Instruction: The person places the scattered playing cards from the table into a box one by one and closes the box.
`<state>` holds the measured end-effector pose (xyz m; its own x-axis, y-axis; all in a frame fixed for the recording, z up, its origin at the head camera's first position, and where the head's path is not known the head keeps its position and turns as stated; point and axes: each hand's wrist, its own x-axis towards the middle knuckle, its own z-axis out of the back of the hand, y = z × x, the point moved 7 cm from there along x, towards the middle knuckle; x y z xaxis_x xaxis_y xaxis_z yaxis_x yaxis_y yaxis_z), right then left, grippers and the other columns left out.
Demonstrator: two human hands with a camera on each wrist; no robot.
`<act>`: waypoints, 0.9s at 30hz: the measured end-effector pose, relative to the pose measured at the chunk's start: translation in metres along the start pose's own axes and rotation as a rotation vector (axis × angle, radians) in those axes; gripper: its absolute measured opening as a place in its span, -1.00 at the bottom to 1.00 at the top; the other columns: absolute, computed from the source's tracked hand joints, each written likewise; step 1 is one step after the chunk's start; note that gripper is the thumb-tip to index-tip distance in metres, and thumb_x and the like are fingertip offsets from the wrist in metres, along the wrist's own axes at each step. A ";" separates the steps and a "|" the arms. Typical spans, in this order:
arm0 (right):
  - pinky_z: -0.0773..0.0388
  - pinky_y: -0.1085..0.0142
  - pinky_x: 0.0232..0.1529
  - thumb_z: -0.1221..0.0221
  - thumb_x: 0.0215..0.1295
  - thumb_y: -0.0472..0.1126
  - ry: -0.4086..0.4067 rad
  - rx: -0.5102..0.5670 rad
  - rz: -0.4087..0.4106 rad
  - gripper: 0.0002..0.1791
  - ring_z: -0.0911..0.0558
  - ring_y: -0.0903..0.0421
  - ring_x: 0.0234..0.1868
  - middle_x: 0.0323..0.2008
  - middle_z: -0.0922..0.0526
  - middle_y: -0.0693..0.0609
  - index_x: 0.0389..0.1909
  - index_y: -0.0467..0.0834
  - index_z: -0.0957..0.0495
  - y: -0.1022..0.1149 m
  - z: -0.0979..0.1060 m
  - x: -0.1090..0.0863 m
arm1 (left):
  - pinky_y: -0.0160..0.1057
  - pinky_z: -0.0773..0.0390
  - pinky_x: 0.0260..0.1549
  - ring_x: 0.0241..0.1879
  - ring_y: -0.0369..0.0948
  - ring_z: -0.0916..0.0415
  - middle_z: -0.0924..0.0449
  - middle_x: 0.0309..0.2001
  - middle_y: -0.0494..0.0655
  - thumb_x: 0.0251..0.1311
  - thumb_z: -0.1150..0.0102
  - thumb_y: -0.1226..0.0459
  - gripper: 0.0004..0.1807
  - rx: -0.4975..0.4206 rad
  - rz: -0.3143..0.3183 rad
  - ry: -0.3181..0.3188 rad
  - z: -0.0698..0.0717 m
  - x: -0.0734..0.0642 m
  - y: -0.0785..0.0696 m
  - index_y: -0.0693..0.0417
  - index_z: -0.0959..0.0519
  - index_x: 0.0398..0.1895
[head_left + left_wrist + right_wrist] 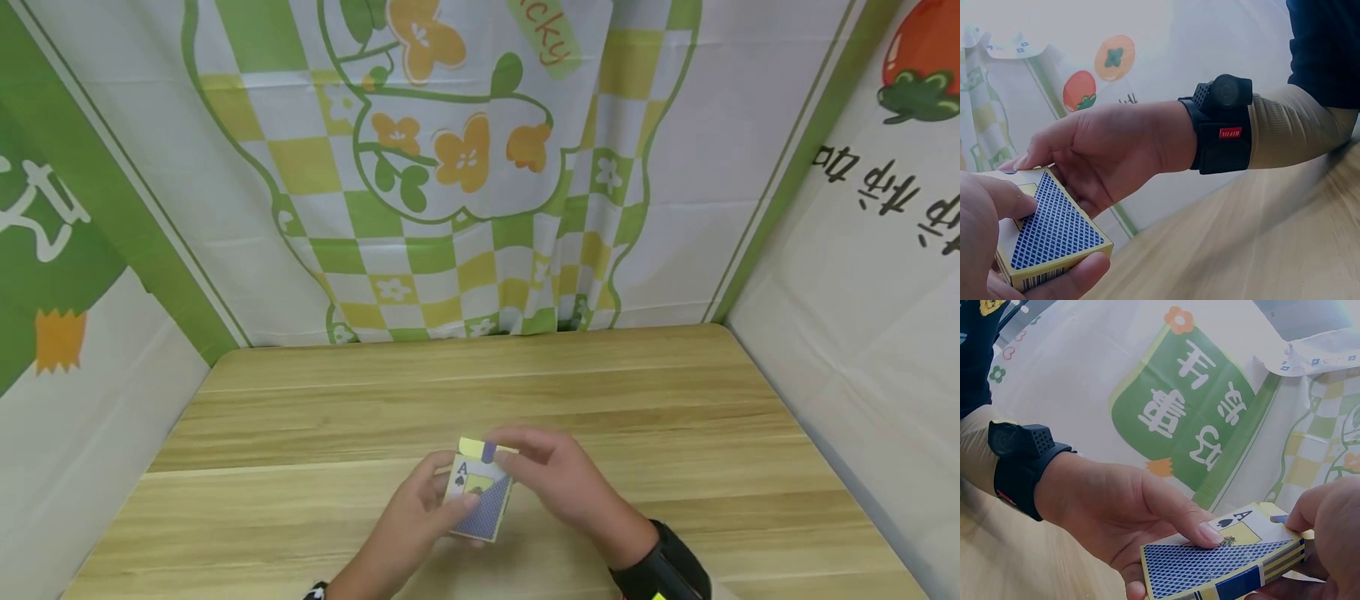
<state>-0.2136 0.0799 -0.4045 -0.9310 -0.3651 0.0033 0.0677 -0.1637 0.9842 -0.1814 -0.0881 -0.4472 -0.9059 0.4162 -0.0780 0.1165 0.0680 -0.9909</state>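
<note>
A playing-card box (491,510) with an ace of spades and a blue lattice pattern is held above the table, tilted. My left hand (416,508) grips it from the left, its thumb across the printed front and fingers behind and under the bottom edge. At the box's top end my right hand (566,479) pinches the yellow-and-blue end (474,448) between thumb and fingers. In the right wrist view, the right thumb lies by a small blue tab (1279,519). Whether the top flap is raised cannot be told. A barcode (1044,279) shows on the bottom end.
The wooden table (300,400) spreads out under both hands. Behind it hangs a checked green-and-yellow curtain (420,250), with printed white cloth walls (847,333) on both sides. Black straps with cameras (1225,125) sit on the wrists.
</note>
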 end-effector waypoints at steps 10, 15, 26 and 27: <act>-0.60 0.16 0.16 -0.21 0.44 0.02 -0.006 -0.068 0.060 -0.74 -0.62 0.11 0.18 0.10 -0.70 0.12 0.04 0.10 -0.72 0.001 -0.004 -0.002 | 0.26 -0.65 -0.11 -0.07 0.11 -0.66 -0.57 0.13 0.25 0.41 -0.18 0.27 -0.42 0.011 -0.003 0.010 -0.001 -0.001 -0.001 0.12 -0.21 0.40; -0.64 0.23 0.01 -0.22 0.43 0.05 0.025 -0.174 0.106 -0.75 -0.65 0.18 0.09 0.09 -0.69 0.27 0.07 0.25 -0.69 0.001 -0.008 -0.002 | 0.25 -0.66 -0.12 -0.09 0.10 -0.66 -0.57 0.13 0.24 0.42 -0.18 0.23 -0.39 0.019 0.010 -0.006 0.000 0.000 -0.002 0.14 -0.18 0.42; -0.62 0.30 -0.12 -0.24 0.43 -0.04 0.054 -0.276 0.183 -0.72 -0.63 0.13 0.06 0.15 -0.66 0.21 0.10 0.18 -0.67 0.006 -0.010 -0.002 | 0.18 -0.68 -0.11 -0.07 0.08 -0.66 -0.56 0.16 0.23 0.41 -0.19 0.22 -0.38 0.020 0.018 -0.018 0.003 0.002 0.002 0.15 -0.18 0.41; -0.62 0.30 -0.13 -0.24 0.43 -0.04 0.055 -0.286 0.184 -0.73 -0.63 0.14 0.05 0.15 -0.65 0.21 0.10 0.19 -0.67 0.006 -0.009 -0.002 | 0.14 -0.69 -0.10 -0.06 0.07 -0.65 -0.56 0.16 0.23 0.41 -0.18 0.22 -0.39 0.028 0.013 -0.015 0.003 0.002 0.003 0.15 -0.18 0.40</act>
<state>-0.2081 0.0711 -0.4003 -0.8736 -0.4600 0.1588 0.3376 -0.3378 0.8786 -0.1842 -0.0893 -0.4504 -0.9103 0.4036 -0.0925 0.1174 0.0373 -0.9924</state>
